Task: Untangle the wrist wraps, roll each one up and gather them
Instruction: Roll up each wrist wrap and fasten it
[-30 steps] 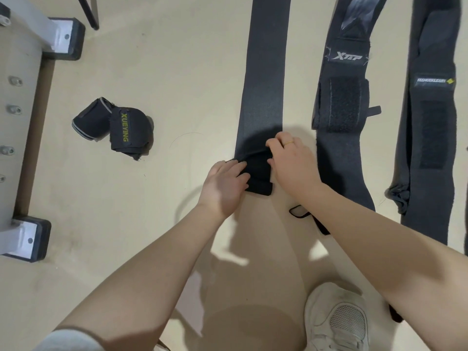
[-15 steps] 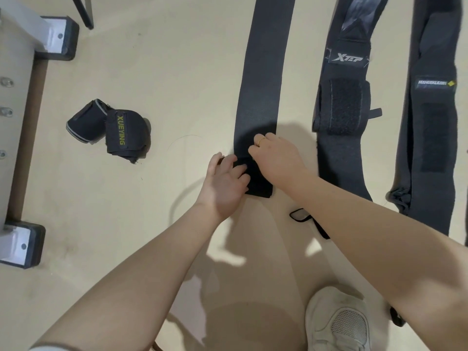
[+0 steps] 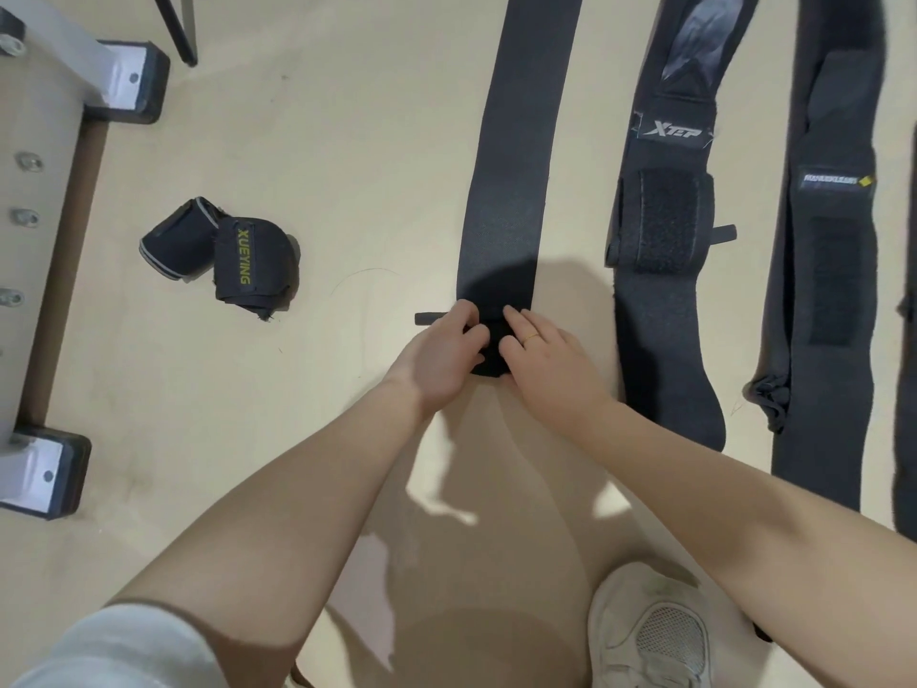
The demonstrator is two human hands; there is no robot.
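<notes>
Rolling up the near end of the plain black wrap (image 3: 516,156), which lies stretched out on the floor (image 3: 347,141). The left hand (image 3: 439,357) and right hand (image 3: 546,362) sit side by side, fingers curled onto the small roll between them. Two already rolled wraps (image 3: 223,253), one marked XUEYING, sit off to the left. The XTEP wrap (image 3: 667,240) and another flat wrap (image 3: 828,240) lie to the right, near a white shoe (image 3: 655,633).

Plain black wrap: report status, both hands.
Left hand and right hand both grip the rolled near end of the plain black wrap. Rest lies flat. Nothing in the way.
</notes>
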